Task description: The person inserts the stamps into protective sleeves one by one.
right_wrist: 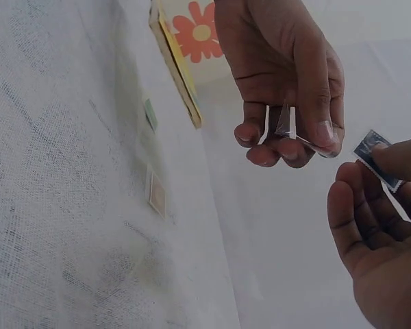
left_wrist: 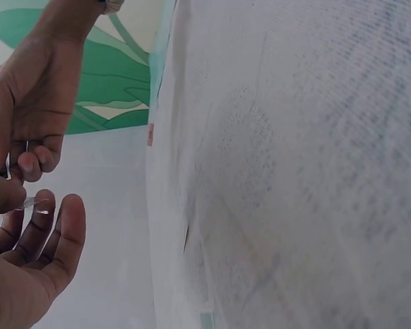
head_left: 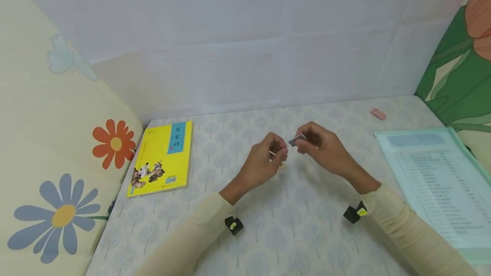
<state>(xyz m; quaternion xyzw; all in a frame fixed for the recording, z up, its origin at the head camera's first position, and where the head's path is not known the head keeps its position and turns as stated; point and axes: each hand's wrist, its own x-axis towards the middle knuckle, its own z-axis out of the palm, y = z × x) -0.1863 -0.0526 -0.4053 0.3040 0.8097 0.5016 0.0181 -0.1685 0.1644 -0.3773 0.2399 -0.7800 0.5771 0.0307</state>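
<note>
My right hand (head_left: pixel 324 148) pinches a small dark stamp (right_wrist: pixel 375 159) with white toothed edges between thumb and fingers. Just to its left, my left hand (head_left: pixel 264 159) holds a thin piece of clear plastic film (right_wrist: pixel 315 142) between thumb and fingertips. The two hands face each other above the table, close but apart. Below them, a small stamp-like piece with a pale border (right_wrist: pixel 156 195) lies on the cloth, with a greenish piece (right_wrist: pixel 150 114) beyond it. In the head view the hands hide most of these pieces.
A yellow book (head_left: pixel 159 173) with a blue title label lies at the left. On the right is a mint-green translucent folder (head_left: pixel 441 182) over a printed sheet. A small pink block (head_left: pixel 378 113) sits near the back right. Fabric walls (head_left: pixel 245 54) stand behind and at both sides.
</note>
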